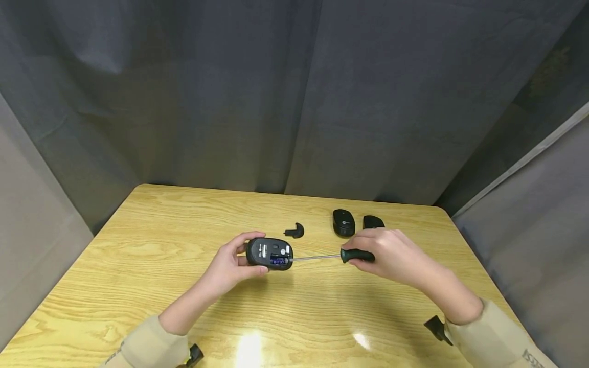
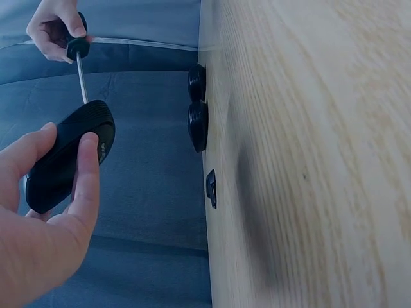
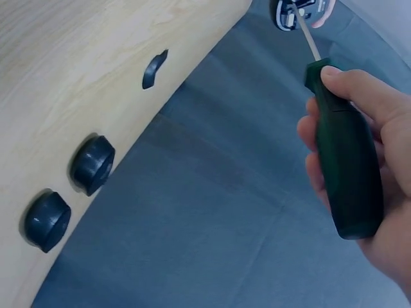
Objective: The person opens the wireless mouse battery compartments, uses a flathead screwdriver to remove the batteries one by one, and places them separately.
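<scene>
Head view: the left hand (image 1: 234,261) pinches a black mouse (image 1: 255,250) by its sides, underside facing up, with its compartment (image 1: 278,260) open and blue inside. The right hand (image 1: 395,250) grips a screwdriver (image 1: 357,255), shaft directed left to the compartment's right end. From where I stand, tip contact cannot be confirmed at this size. Beyond the mouse, a small black cover piece (image 1: 299,231) lies on the bench (image 1: 138,286). To its right sit a second mouse (image 1: 343,223) and a dark rounded item (image 1: 372,221), the latter partly behind the right hand.

Left wrist view: the fingers (image 2: 88,173) bear on opposite sides of the mouse, held clear of the bench.

Right wrist view: the right hand wraps the dark green handle (image 3: 347,160), thumb (image 3: 359,88) laid near the shaft end. The mouse is cut off by the upper edge.
</scene>
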The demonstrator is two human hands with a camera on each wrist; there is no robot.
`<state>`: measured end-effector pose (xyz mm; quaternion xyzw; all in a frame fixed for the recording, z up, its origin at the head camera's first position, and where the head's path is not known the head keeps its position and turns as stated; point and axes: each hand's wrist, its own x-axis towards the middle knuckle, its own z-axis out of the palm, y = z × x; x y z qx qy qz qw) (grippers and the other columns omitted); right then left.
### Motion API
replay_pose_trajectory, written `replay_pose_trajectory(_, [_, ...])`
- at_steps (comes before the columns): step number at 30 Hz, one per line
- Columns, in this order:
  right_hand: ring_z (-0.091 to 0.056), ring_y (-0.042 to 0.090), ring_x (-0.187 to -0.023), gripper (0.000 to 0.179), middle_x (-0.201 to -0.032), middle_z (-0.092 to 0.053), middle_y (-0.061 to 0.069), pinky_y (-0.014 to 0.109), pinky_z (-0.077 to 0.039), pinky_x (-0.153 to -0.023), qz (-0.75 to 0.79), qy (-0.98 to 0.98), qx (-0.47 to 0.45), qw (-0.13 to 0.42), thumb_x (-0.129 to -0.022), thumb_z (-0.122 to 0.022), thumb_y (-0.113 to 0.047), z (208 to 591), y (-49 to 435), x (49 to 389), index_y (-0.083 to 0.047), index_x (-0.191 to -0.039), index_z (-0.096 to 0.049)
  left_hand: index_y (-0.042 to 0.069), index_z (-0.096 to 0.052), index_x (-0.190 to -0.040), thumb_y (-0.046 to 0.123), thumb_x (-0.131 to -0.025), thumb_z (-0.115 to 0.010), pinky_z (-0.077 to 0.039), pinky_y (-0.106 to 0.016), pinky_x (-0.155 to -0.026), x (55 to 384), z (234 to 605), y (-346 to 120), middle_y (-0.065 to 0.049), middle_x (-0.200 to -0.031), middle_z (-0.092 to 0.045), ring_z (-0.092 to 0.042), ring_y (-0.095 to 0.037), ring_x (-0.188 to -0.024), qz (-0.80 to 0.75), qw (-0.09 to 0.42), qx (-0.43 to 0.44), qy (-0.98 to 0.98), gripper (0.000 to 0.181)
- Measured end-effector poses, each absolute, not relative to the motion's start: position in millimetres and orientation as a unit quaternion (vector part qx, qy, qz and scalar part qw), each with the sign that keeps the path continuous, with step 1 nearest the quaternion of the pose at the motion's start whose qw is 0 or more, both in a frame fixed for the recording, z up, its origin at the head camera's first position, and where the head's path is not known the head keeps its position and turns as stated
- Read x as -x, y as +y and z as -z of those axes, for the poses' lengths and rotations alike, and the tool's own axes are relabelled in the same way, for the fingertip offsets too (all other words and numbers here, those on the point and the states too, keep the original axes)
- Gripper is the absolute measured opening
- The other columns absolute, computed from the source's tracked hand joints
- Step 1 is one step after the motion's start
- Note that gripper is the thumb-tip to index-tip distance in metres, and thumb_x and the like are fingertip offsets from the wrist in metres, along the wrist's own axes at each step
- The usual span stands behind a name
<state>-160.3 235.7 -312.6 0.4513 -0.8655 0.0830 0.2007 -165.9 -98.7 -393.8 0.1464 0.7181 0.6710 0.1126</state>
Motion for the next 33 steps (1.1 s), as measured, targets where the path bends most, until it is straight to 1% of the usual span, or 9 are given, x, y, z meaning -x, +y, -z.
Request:
replay_pose_trajectory(4, [-0.060, 0.003, -0.066, 0.024, -0.083, -0.066, -0.010, 0.022, -0.051, -0.053, -0.073, -0.864, -0.459, 0.193, -0.068, -0.083, -0.016, 306, 232, 160, -0.017, -0.090, -0.071, 0.016, -0.048, -0.133, 0.001, -0.073, -0.079, -0.059, -0.033, -0.076, 166, 394, -98, -0.025, -0.124, -0.053, -0.068, -0.030, -0.092, -0.661, 0.107, -0.147, 0.728, 0.069])
replay_pose_trajectory(13, [-0.060, 0.007, -0.065, 0.025, -0.079, -0.063, -0.009, 0.025, -0.051, -0.051, -0.018, -0.853, -0.475, 0.214, -0.066, -0.083, -0.017, 294, 224, 159, -0.017, -0.088, -0.072, 0.015, -0.049, -0.132, 0.001, -0.072, -0.079, -0.059, -0.034, -0.076, 167, 396, -95, -0.024, -0.124, -0.054, -0.068, -0.029, -0.090, -0.656, 0.105, -0.148, 0.732, 0.068])
replay_pose_trajectory(18, [-0.060, 0.006, -0.065, 0.025, -0.081, -0.065, -0.009, 0.023, -0.051, -0.052, -0.027, -0.855, -0.471, 0.217, -0.066, -0.084, -0.017, 295, 225, 162, -0.018, -0.088, -0.073, 0.018, -0.051, -0.131, 0.004, -0.071, -0.081, -0.059, -0.033, -0.076, 168, 396, -95, -0.023, -0.122, -0.056, -0.069, -0.028, -0.089, -0.652, 0.098, -0.124, 0.742, 0.069])
replay_pose_trajectory(21, [-0.060, 0.004, -0.066, 0.026, -0.082, -0.067, -0.009, 0.022, -0.051, -0.052, -0.044, -0.854, -0.470, 0.221, -0.065, -0.084, -0.018, 299, 228, 165, -0.018, -0.088, -0.072, 0.018, -0.051, -0.131, 0.003, -0.070, -0.081, -0.058, -0.034, -0.077, 169, 396, -95, -0.023, -0.123, -0.056, -0.068, -0.029, -0.090, -0.660, 0.098, -0.115, 0.736, 0.069])
replay_pose_trajectory(26, [-0.062, 0.003, -0.070, 0.026, -0.087, -0.069, -0.009, 0.021, -0.051, -0.054, -0.098, -0.850, -0.470, 0.218, -0.068, -0.083, -0.017, 309, 237, 172, -0.019, -0.092, -0.072, 0.014, -0.048, -0.134, -0.001, -0.071, -0.079, -0.058, -0.038, -0.080, 169, 396, -96, -0.024, -0.128, -0.052, -0.068, -0.030, -0.092, -0.692, 0.106, -0.107, 0.706, 0.072])
replay_pose_trajectory(30, [-0.064, 0.004, -0.076, 0.028, -0.092, -0.070, -0.009, 0.021, -0.053, -0.058, -0.146, -0.853, -0.459, 0.200, -0.070, -0.082, -0.015, 320, 245, 177, -0.019, -0.096, -0.072, 0.011, -0.043, -0.136, -0.004, -0.073, -0.076, -0.056, -0.046, -0.083, 170, 396, -98, -0.026, -0.130, -0.048, -0.067, -0.032, -0.092, -0.719, 0.121, -0.107, 0.676, 0.072])
replay_pose_trajectory(33, [-0.066, 0.006, -0.080, 0.030, -0.095, -0.070, -0.008, 0.020, -0.054, -0.062, -0.175, -0.852, -0.455, 0.189, -0.071, -0.082, -0.013, 329, 248, 180, -0.018, -0.099, -0.071, 0.008, -0.041, -0.137, -0.006, -0.074, -0.074, -0.055, -0.048, -0.084, 170, 396, -99, -0.027, -0.131, -0.047, -0.067, -0.033, -0.092, -0.732, 0.128, -0.109, 0.660, 0.072])
